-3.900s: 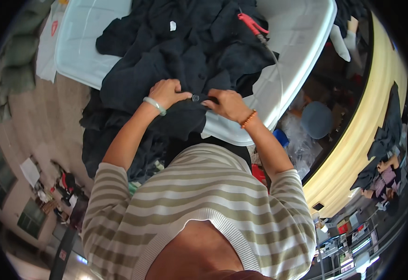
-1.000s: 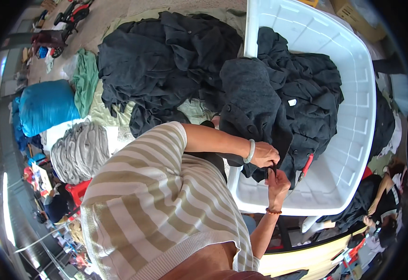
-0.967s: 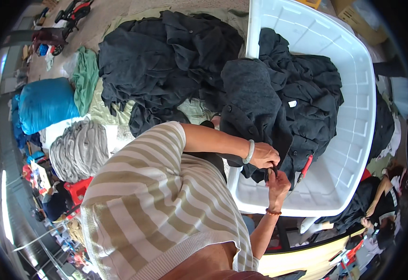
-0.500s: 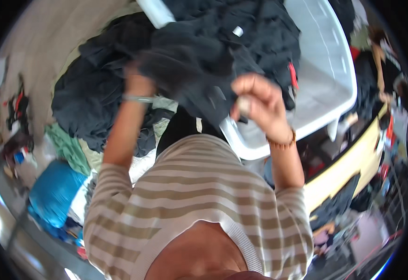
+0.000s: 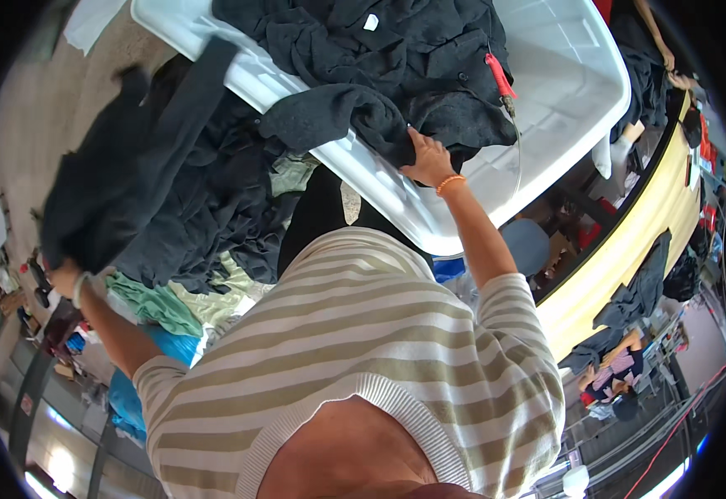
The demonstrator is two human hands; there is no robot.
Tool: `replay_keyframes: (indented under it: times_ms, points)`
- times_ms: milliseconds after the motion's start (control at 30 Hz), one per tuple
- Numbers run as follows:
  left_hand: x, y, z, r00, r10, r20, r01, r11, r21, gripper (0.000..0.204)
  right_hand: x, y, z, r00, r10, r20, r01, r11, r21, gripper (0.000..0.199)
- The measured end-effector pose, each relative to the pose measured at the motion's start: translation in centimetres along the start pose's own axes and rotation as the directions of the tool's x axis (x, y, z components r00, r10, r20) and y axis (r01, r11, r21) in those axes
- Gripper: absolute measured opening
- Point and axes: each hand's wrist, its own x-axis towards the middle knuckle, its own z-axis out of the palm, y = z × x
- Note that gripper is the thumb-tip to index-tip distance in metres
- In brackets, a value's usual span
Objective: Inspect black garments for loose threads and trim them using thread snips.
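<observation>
Out to the left, my left hand (image 5: 65, 279) is closed on a dark garment (image 5: 118, 179), which swings up from it, slightly blurred. Below that garment lies a large pile of black clothes (image 5: 213, 200) on the floor. My right hand (image 5: 431, 160) grips the near edge of a black garment (image 5: 363, 116) draped over the side of a white plastic tub (image 5: 537, 175). More black clothing (image 5: 329, 46) fills much of the tub, with a small white tag (image 5: 371, 22) on it. A red-handled tool (image 5: 500, 76) with a thin cord rests on the cloth beyond my right hand.
Green cloth (image 5: 157, 306) and a blue bag (image 5: 126, 391) lie near my left elbow. To the right stands a yellow-topped table (image 5: 629, 241) with a dark garment (image 5: 641, 283) on it. Other people (image 5: 616, 378) are at the right edge.
My left hand has swung far left, carrying the dark garment away from the tub. My right hand has come down onto the black garment at the tub's side.
</observation>
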Motion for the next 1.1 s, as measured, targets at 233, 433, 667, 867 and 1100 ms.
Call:
replay_keyframes:
  times_ms: [233, 433, 667, 867, 1100]
  points:
    - [-20.1, 22.6, -9.9, 0.509, 0.816, 0.273, -0.196, 0.419, -0.887, 0.062, 1.5, -1.4, 1.0, 0.997, 0.037, -0.072, 0.014, 0.791, 0.611, 0.035]
    - [-31.5, 37.1, -24.8, 0.077, 0.877, -0.474, -0.349, -0.422, -0.837, 0.088, -5.9, -15.4, -11.2, 0.572, -0.637, -0.517, 0.820, 0.435, 0.372, 0.023]
    - [-27.0, 36.5, -26.8, 0.368, 0.930, -0.017, 0.714, -0.295, -0.635, 0.065, -8.4, -17.4, -14.2, 0.457, -0.549, -0.699, 0.888, 0.237, 0.395, 0.065]
    - [-18.5, 30.8, -25.8, 0.502, 0.632, 0.590, 0.864, -0.394, -0.314, 0.055, -1.9, -8.7, -6.5, 0.832, -0.238, -0.501, 0.390, 0.893, 0.223, 0.094]
    - [-18.1, 25.8, -27.9, 0.756, 0.579, 0.306, 0.536, -0.279, -0.797, 0.037, -1.0, -12.6, -8.9, 0.811, -0.421, -0.407, 0.552, 0.782, 0.291, 0.089]
